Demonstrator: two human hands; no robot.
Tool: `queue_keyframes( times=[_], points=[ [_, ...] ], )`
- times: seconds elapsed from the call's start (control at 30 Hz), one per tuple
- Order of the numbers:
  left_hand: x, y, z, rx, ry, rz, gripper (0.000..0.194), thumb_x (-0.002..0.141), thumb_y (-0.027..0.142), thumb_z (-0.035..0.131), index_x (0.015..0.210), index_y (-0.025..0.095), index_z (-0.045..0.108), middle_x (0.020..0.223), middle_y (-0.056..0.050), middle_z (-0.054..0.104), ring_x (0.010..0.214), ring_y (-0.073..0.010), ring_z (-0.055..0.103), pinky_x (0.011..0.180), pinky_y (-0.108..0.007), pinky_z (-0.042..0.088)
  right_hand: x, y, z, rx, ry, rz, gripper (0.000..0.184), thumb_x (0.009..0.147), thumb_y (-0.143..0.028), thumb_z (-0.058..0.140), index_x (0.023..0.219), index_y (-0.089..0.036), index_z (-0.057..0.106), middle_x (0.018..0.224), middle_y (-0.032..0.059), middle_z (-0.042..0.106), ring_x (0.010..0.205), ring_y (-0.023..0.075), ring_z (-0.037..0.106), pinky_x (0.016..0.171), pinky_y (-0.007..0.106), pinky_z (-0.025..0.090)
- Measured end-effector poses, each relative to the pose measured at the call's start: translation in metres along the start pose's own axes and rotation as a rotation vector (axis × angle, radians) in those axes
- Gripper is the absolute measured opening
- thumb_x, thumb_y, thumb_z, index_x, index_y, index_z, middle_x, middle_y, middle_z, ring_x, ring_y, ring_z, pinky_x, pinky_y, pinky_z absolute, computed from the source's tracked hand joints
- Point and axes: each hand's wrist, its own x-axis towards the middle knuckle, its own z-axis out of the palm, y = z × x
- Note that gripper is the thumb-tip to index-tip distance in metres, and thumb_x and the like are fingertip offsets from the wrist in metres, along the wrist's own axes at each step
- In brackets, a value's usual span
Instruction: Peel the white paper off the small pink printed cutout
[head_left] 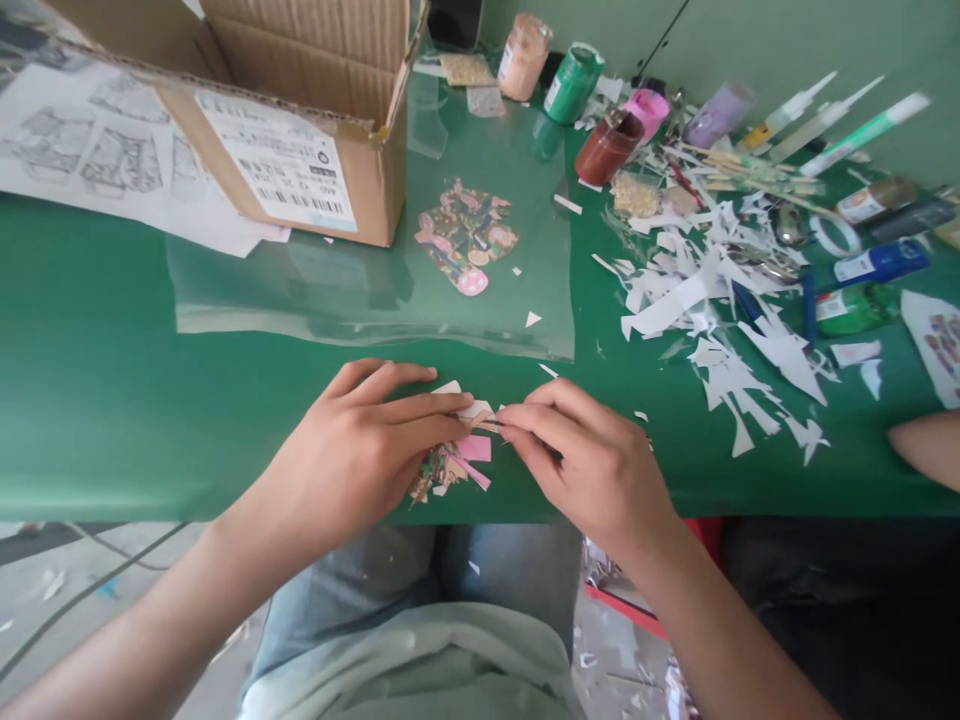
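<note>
My left hand [367, 440] lies near the front edge of the green table [97, 380], its fingers closed over a small bunch of colourful paper cut-outs [454, 465]. My right hand [585, 455] meets it from the right, thumb and fingers pinched on a small piece at the top of that bunch. What the pinch holds is too small to name. A finished cluster of printed cut-outs [466, 235] rests on a clear plastic sheet [360, 300] farther back.
A cardboard box [300, 120] and printed sheets [97, 150] stand back left. White paper scraps [720, 300], paint jars [574, 80], glue tubes [862, 130], sticks and bottles litter the right side. Another person's arm [926, 450] rests at the right edge.
</note>
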Motion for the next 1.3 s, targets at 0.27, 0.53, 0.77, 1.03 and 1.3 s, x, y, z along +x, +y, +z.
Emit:
queue_keyframes(
  times=[0.27, 0.53, 0.77, 1.03, 1.3],
  points=[
    [-0.0014, 0.0034, 0.0020, 0.000, 0.009, -0.029, 0.030, 0.093, 0.014, 0.051, 0.115, 0.029, 0.066, 0.124, 0.004, 0.070, 0.120, -0.0248, 0.059, 0.090, -0.043, 0.047, -0.0011, -0.0010, 0.0049, -0.030, 0.031, -0.018, 0.021, 0.093, -0.015, 0.053, 0.087, -0.021, 0.072, 0.079, 0.0006, 0.067, 0.059, 0.0078, 0.055, 0.056, 0.021, 0.040],
    [-0.0009, 0.0022, 0.0022, -0.018, 0.011, -0.045, 0.028, 0.094, 0.017, 0.050, 0.112, 0.028, 0.068, 0.121, 0.003, 0.072, 0.120, -0.0242, 0.059, 0.092, -0.043, 0.048, -0.0011, -0.0024, 0.0071, -0.064, 0.045, -0.030, 0.021, 0.091, -0.012, 0.054, 0.083, -0.020, 0.071, 0.077, -0.0004, 0.066, 0.057, 0.0068, 0.053, 0.056, 0.021, 0.038],
    [0.0004, 0.0055, 0.0010, 0.035, -0.033, -0.023, 0.039, 0.092, 0.014, 0.050, 0.125, 0.030, 0.062, 0.130, 0.002, 0.067, 0.121, -0.0265, 0.057, 0.092, -0.047, 0.047, 0.0001, -0.0019, 0.0037, -0.169, 0.044, -0.161, 0.023, 0.094, -0.011, 0.052, 0.082, -0.018, 0.070, 0.078, 0.0007, 0.067, 0.059, 0.0081, 0.052, 0.058, 0.023, 0.038],
    [0.0012, 0.0079, 0.0004, 0.094, -0.011, 0.019, 0.035, 0.094, 0.017, 0.050, 0.125, 0.027, 0.062, 0.130, 0.002, 0.066, 0.120, -0.0275, 0.059, 0.092, -0.048, 0.048, -0.0007, 0.0020, -0.0007, -0.214, 0.038, -0.198, 0.023, 0.093, -0.010, 0.052, 0.079, -0.018, 0.067, 0.074, -0.0006, 0.064, 0.057, 0.0081, 0.049, 0.056, 0.024, 0.034],
    [0.0014, 0.0064, -0.0004, 0.098, -0.005, 0.026, 0.036, 0.090, 0.011, 0.054, 0.121, 0.026, 0.065, 0.127, 0.004, 0.068, 0.118, -0.0277, 0.060, 0.088, -0.046, 0.050, -0.0039, 0.0043, -0.0013, -0.249, 0.034, -0.208, 0.024, 0.091, -0.006, 0.049, 0.079, -0.018, 0.066, 0.075, -0.0005, 0.063, 0.057, 0.0082, 0.047, 0.055, 0.024, 0.033]
  ],
)
